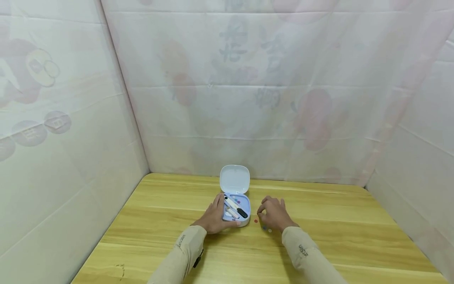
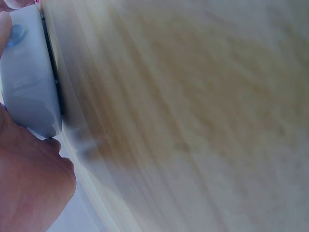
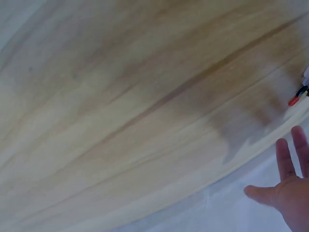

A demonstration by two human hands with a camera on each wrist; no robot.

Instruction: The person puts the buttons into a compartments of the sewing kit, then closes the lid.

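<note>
Two hands flank an open blue case (image 1: 237, 211) on the table (image 1: 354, 228): left hand (image 1: 214, 218) grips it, right hand (image 1: 274, 213) hovers loosely curled nearby; small tools fill the case.

On the table (image 1: 319, 236), near its far edge, stands an open case (image 1: 237, 211) with its lid (image 1: 234, 178) raised behind it and small tools inside, the left hand (image 1: 214, 217) against its left side, the right hand (image 1: 274, 214) just to its right over a few small beads (image 1: 256, 221)
</note>
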